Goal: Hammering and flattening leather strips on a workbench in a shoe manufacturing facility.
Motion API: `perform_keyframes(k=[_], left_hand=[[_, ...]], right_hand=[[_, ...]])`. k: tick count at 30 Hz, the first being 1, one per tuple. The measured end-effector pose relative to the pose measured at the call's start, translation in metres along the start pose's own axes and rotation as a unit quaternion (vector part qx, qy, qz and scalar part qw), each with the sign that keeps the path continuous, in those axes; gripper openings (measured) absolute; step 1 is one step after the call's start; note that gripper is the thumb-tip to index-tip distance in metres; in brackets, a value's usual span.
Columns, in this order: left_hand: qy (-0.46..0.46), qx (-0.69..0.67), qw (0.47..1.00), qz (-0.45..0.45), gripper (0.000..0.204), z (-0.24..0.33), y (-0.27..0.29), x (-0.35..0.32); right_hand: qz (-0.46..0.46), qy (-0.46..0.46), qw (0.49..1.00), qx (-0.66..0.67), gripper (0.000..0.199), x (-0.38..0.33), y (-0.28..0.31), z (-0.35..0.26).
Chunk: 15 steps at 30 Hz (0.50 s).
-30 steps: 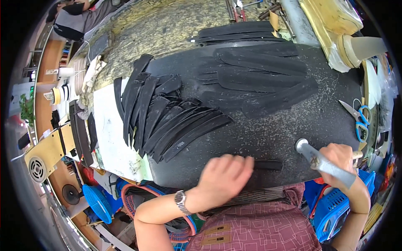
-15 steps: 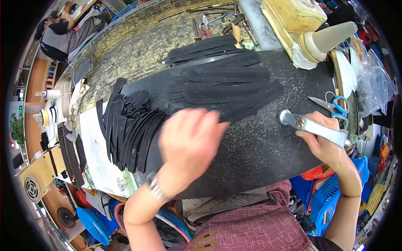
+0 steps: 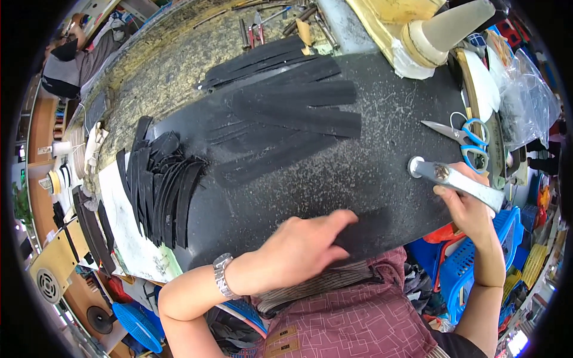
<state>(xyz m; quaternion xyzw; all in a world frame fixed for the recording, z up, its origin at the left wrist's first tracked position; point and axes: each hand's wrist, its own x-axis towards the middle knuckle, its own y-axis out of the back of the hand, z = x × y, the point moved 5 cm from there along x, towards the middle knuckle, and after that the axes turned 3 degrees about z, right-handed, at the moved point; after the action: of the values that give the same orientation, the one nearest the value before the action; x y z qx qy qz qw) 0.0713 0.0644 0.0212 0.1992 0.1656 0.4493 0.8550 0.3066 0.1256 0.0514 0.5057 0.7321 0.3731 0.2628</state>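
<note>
My left hand (image 3: 298,249), with a metal watch (image 3: 222,276) on the wrist, is over the near edge of the black work mat (image 3: 262,206). Its thumb and index finger are spread apart. Beside those fingertips lies a dark strip (image 3: 369,231), hard to tell from the mat; contact is unclear. In my right hand (image 3: 471,206) is a metal hammer (image 3: 465,182), its round face toward the mat's middle. Several flat black strips (image 3: 298,113) lie overlapping farther back. At the left sits a heap of narrow black strips (image 3: 161,185).
Blue-handled scissors (image 3: 471,142) lie at the mat's right edge. A pale cone-shaped machine part (image 3: 453,27) juts in at the back right. Hand tools (image 3: 253,30) are along the far side. A blue basket (image 3: 477,265) stands below right. Another person (image 3: 62,62) is far left.
My left hand has moved toward me and right, away from the flat strips. One strip there now lies at a different slant. The hammer stays in my right hand; the whole view has shifted.
</note>
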Motion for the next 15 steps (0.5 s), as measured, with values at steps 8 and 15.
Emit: perform_keyframes(k=[8, 15], left_hand=[[-0.038, 0.226, 0.971, 0.061, 0.028, -0.006, -0.006, -0.026], [-0.132, 0.206, 0.961, 0.126, 0.019, -0.005, -0.013, -0.069]], right_hand=[[-0.184, 0.202, 0.962, -0.003, 0.028, -0.023, -0.031, -0.042], [-0.183, 0.181, 0.966, -0.038, 0.032, -0.035, -0.040, -0.042]])
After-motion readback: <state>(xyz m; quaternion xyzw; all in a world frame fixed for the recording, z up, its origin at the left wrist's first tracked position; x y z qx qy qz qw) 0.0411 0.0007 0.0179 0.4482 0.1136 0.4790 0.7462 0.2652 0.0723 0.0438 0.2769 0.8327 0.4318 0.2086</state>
